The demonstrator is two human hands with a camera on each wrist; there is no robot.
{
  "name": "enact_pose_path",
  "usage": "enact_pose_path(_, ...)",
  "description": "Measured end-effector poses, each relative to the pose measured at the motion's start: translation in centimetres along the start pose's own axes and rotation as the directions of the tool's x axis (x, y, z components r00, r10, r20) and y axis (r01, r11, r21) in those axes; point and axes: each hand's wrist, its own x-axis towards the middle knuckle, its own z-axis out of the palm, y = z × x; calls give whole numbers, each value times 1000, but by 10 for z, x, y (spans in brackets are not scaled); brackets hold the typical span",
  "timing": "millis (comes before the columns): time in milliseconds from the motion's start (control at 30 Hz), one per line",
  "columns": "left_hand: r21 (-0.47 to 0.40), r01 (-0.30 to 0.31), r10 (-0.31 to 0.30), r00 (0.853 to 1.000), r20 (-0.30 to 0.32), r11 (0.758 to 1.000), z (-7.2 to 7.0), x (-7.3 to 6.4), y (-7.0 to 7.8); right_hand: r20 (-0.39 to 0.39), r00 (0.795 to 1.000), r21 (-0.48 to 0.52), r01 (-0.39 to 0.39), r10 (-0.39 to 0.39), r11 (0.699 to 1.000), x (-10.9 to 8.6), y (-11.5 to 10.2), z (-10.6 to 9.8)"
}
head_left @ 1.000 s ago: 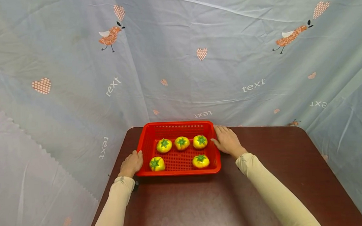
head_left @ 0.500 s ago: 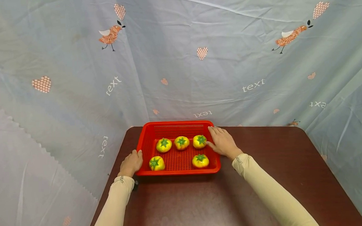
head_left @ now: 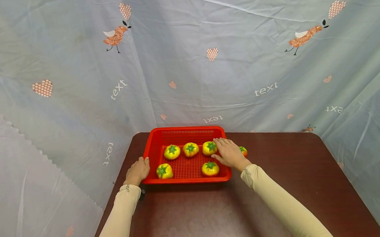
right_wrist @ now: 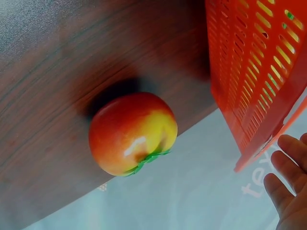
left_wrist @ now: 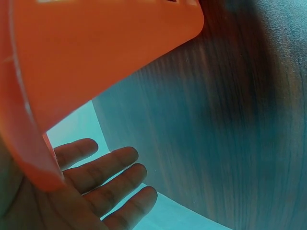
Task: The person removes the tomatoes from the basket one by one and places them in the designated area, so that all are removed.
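Presently, the red basket (head_left: 186, 181) stands level on the far left part of the dark brown table (head_left: 194, 213). Inside it lie five yellow fruits (head_left: 190, 150) with green leaves: three in a row behind and two near the front corners. Its walls presumably serve to keep them from rolling away. A sixth fruit (right_wrist: 132, 134), redder on its side, lies outside on the table, near the right wall but apart from it; the head view shows only a piece of it.

At the left rim is the left hand (head_left: 137, 172), probably for steadying the basket. Its fingers (left_wrist: 103, 170) are nearly straight, slightly apart, and extend outside the wall; how firmly they press is not shown. The right hand (head_left: 229, 154) is over the right rim, with fingers extended and thumb spread well away. It holds nothing, and whether it touches the rim is unclear.

Pale sleeves (head_left: 276, 192) cover both arms. Behind hangs a grey-blue cloth (head_left: 187, 62) with printed birds and hearts.
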Motion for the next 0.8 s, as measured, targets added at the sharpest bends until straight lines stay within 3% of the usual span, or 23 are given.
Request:
enact_pose_path(267,-4,-5,5,1000,-9,1000,0,-1,0,-6,1000,1,20,-20,1000,0,-3,4)
enact_pose_path(600,-7,6,-6,1000,2,1000,-1,-1,0,40,999,7,8,-9,1000,1,-4,3)
enact_pose_path(800,-9,8,-8,1000,11,1000,-2,-1,1,49,996,28,76,-77,997,-1,-7,9)
